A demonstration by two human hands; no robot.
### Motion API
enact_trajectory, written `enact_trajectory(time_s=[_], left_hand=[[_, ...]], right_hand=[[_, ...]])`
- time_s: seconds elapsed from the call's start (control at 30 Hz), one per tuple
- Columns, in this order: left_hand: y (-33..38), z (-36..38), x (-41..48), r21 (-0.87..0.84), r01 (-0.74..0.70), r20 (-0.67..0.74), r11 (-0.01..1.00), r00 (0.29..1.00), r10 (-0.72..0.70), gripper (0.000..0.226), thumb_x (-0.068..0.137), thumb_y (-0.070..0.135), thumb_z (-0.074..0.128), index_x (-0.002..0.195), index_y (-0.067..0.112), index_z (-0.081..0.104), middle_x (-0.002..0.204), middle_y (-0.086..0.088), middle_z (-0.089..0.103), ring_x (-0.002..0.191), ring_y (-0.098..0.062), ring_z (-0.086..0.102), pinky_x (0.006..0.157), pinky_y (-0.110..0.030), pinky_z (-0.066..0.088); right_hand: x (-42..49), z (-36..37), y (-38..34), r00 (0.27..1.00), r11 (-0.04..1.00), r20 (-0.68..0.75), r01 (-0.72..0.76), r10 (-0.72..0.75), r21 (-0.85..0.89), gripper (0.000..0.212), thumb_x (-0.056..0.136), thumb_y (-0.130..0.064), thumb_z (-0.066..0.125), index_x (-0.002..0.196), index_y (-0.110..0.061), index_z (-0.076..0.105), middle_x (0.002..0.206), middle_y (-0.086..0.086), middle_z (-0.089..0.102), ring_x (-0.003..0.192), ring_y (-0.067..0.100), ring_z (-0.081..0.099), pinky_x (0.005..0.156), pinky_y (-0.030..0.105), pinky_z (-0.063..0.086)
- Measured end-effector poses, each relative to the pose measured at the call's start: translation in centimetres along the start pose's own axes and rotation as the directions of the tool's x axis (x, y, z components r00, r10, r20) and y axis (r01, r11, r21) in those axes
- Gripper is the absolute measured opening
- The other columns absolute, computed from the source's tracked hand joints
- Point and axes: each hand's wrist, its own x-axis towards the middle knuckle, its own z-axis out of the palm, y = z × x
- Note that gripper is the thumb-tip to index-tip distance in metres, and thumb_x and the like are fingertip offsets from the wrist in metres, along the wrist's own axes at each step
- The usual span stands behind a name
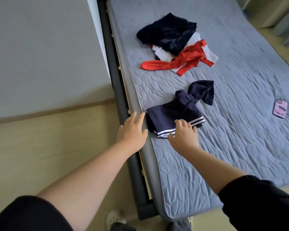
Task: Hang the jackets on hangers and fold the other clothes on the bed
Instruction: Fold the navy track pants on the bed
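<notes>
Navy garment (175, 112) lying part-folded at bed (240, 72) edge. I am resting my right hand (183, 133), fingers (184, 124) spread, on its striped hem. My left hand (132, 132) is spread just beside it, gripping nothing. Probably best flattening creases before folding again.

Open quilted surface lay across the lower right of the bed (232, 155), and also between the folded navy garment (173, 112) at centre and the flat pink object (280, 109) at the right edge. A bare strip of mattress separated that garment from the heap of dark, white and red clothes (173, 42) in the upper centre. The folded garment lay just beside the mattress's left edge, leaving little room there. The dark bed frame rail (122, 104) ran along the left side, with open floor (57, 147) beyond it.
</notes>
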Motion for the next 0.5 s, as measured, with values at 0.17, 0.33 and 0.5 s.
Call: enact_trajectory(time_s=[0.17, 0.33, 0.5], left_hand=[[0.0, 9.4, 6.2, -0.402, 0.412, 0.245, 0.818, 0.909, -0.337, 0.060, 0.095, 0.029, 0.045, 0.150, 0.024, 0.021, 0.147, -0.002, 0.039, 0.108, -0.016, 0.048, 0.081, -0.024, 0.038], [-1.4, 18.4, 11.3, -0.577, 0.513, 0.319, 0.635, 0.858, -0.403, 0.058, 0.095, 0.025, 0.049, 0.148, 0.019, 0.027, 0.140, -0.003, 0.047, 0.122, -0.020, 0.047, 0.089, -0.022, 0.031], [-2.7, 26.6, 15.2, -0.726, 0.446, 0.309, 0.524, 0.892, -0.330, 0.065, 0.092, 0.007, 0.053, 0.150, 0.019, 0.025, 0.146, -0.007, 0.043, 0.131, -0.019, 0.043, 0.111, -0.036, 0.032]], right_hand=[[5.8, 8.3, 5.1, 0.996, 1.000, 0.084, -0.020, 0.020, 0.004, 0.055, 0.090, -0.028, 0.049, 0.140, -0.013, 0.031, 0.147, 0.005, 0.030, 0.135, 0.026, 0.029, 0.115, 0.048, 0.018], [11.0, 15.0, 8.8, 0.987, 1.000, 0.163, 0.007, -0.003, -0.027, 0.082, 0.087, -0.027, 0.056, 0.152, -0.020, 0.005, 0.160, 0.009, 0.000, 0.146, 0.027, 0.006, 0.117, 0.050, 0.011], [15.8, 22.3, 10.8, 0.960, 0.964, 0.245, 0.186, -0.137, -0.191, 0.106, 0.082, -0.041, 0.067, 0.150, -0.031, -0.014, 0.159, 0.008, -0.014, 0.147, 0.030, -0.004, 0.116, 0.054, 0.010]])
